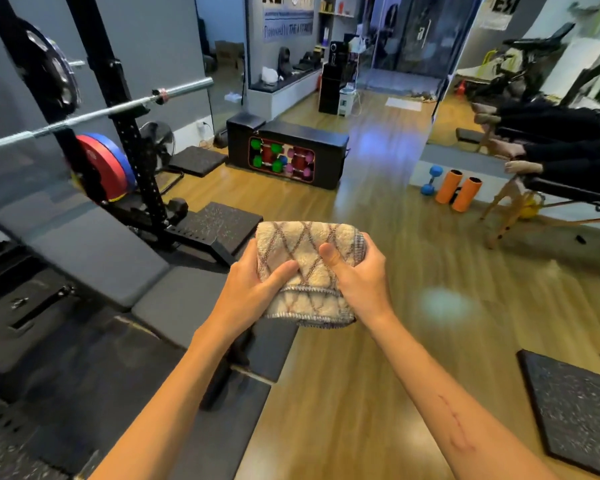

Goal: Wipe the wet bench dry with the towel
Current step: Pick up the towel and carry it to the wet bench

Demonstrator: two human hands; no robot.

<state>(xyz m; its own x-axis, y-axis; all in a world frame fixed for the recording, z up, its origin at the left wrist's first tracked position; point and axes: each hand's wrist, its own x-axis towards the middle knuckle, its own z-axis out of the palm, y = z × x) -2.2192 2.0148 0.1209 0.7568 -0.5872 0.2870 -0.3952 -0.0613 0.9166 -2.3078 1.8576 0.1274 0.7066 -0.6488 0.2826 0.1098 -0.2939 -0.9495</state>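
From the head camera, looking down past both forearms: the towel [309, 271] is folded into a thick beige wad with a brown diamond pattern and grey stitched edging, and it is held up in the air between the two hands, above the near end of the surface [184, 299] and clear of it. The left hand [253, 285] has its grip clamped on the towel's left side, thumb laid across the top face and fingers wrapped underneath. The right hand [357, 275] has its grip clamped on the right side the same way, thumb pressed onto the top, fingers curled round the far edge.

The surface is a dark padded gym bench running off to the left, its pads dull grey; whether it is wet cannot be told. Behind it stands a black squat rack [118, 109] carrying a barbell [94, 116] and red and blue plates [104, 168]. Across the wooden floor [378, 220] sits a black box of coloured dumbbells [284, 157], and to the right two orange foam rollers [459, 192] beside a blue dumbbell [430, 180].
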